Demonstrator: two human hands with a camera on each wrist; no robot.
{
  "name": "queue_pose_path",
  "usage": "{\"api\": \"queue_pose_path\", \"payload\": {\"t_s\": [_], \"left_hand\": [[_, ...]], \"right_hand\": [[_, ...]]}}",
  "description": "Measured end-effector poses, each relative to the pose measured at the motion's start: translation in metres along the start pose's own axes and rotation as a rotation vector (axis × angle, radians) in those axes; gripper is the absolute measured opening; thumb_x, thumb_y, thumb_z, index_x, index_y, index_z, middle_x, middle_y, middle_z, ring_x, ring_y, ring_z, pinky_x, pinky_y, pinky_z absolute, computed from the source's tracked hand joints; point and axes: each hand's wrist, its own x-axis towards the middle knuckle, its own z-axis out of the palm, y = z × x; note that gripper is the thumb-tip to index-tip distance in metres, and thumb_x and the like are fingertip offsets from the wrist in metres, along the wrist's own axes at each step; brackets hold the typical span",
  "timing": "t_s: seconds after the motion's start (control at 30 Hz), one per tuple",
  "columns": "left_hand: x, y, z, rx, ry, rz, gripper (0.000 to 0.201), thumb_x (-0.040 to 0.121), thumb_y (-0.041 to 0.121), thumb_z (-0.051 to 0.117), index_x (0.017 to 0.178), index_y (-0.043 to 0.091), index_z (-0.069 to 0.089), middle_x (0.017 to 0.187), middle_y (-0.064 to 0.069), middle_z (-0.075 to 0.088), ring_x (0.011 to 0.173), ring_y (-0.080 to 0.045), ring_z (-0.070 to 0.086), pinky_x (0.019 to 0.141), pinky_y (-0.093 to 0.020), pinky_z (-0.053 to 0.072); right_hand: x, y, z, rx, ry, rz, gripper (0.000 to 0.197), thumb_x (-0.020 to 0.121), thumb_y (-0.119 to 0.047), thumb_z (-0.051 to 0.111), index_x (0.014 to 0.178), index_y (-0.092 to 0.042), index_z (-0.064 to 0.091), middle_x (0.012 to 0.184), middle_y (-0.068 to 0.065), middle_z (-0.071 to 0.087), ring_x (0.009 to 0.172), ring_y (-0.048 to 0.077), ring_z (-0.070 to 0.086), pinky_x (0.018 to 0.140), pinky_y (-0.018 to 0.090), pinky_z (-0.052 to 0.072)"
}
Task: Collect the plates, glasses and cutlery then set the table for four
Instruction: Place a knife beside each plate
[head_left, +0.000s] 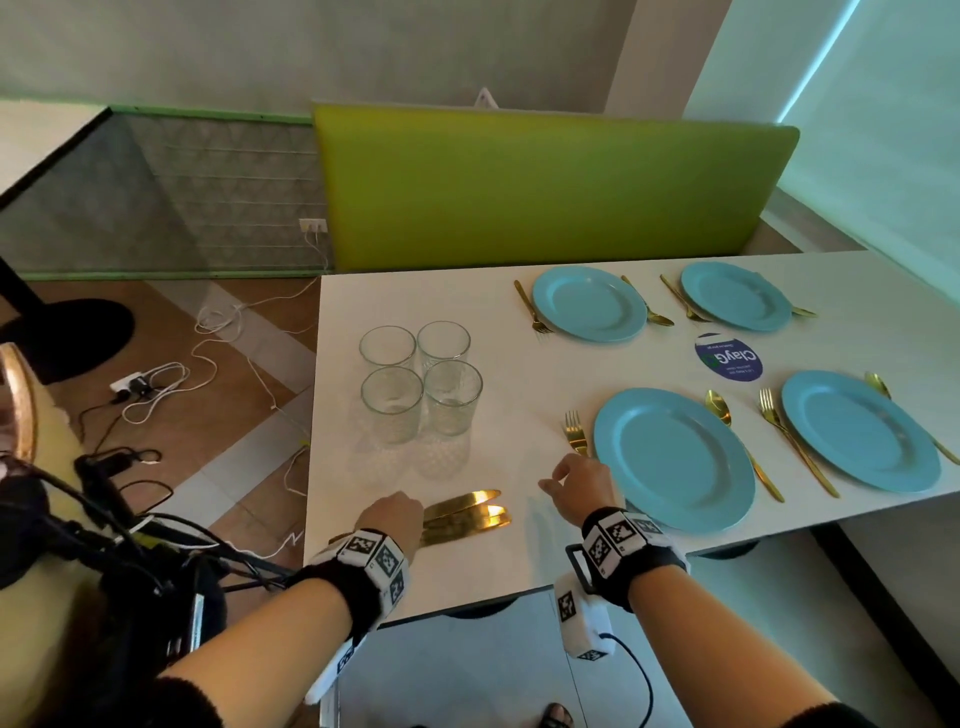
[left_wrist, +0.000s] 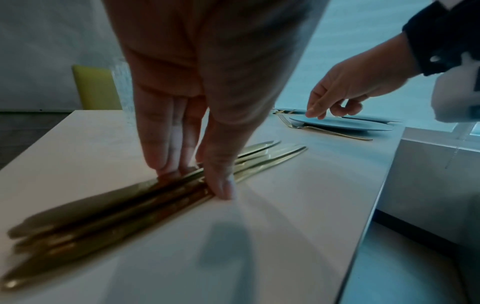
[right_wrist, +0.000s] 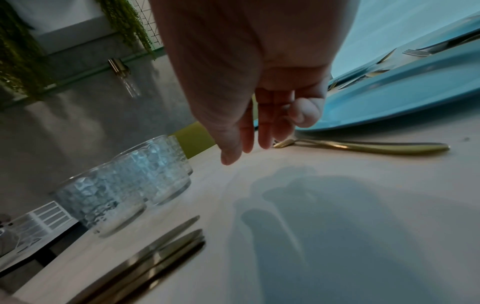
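Four blue plates (head_left: 672, 460) lie on the white table (head_left: 519, 364), each with a gold fork and spoon beside it. A bundle of gold knives (head_left: 467, 514) lies near the front edge. My left hand (left_wrist: 192, 181) pinches the bundle between fingers and thumb, and the knives (left_wrist: 103, 214) still rest on the table. My right hand (head_left: 571, 480) hovers just above the table, fingers loosely curled and holding nothing. It is beside the fork (right_wrist: 363, 146) of the near left plate (right_wrist: 402, 98). Four glasses (head_left: 421, 384) stand clustered behind the knives.
A round blue sticker (head_left: 729, 358) sits between the plates. A green bench back (head_left: 545, 182) runs behind the table. Cables and a power strip (head_left: 140, 384) lie on the floor to the left. The table's front edge is close under my wrists.
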Motion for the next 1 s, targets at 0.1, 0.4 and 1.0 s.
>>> {"api": "queue_pose_path", "payload": {"t_s": [0.1, 0.4, 1.0], "left_hand": [[-0.003, -0.002, 0.0, 0.022, 0.003, 0.024, 0.036, 0.096, 0.004, 0.033, 0.126, 0.0, 0.054, 0.129, -0.016, 0.054, 0.118, -0.031, 0.056, 0.098, -0.033, 0.044], [0.002, -0.003, 0.003, 0.004, -0.007, 0.07, 0.031, 0.093, -0.001, 0.039, 0.119, -0.001, 0.056, 0.123, -0.018, 0.057, 0.113, -0.032, 0.058, 0.093, -0.033, 0.046], [0.025, 0.035, -0.032, -0.804, 0.028, 0.067, 0.021, 0.087, 0.015, 0.054, 0.065, 0.017, 0.054, 0.069, -0.003, 0.058, 0.071, -0.023, 0.058, 0.066, -0.028, 0.047]], "right_hand": [[-0.006, -0.001, 0.008, -0.001, -0.001, -0.011, 0.03, 0.089, -0.028, 0.061, 0.107, -0.004, 0.062, 0.116, 0.012, 0.06, 0.11, 0.022, 0.054, 0.08, 0.02, 0.036], [-0.015, 0.0, 0.013, -0.038, -0.027, -0.038, 0.025, 0.088, -0.023, 0.063, 0.106, -0.006, 0.064, 0.115, 0.01, 0.061, 0.108, 0.02, 0.055, 0.08, 0.019, 0.037], [-0.031, -0.023, 0.0, 0.322, -0.292, -0.047, 0.021, 0.09, -0.035, 0.059, 0.093, -0.015, 0.066, 0.081, -0.005, 0.067, 0.056, 0.006, 0.06, 0.051, 0.017, 0.048]]}}
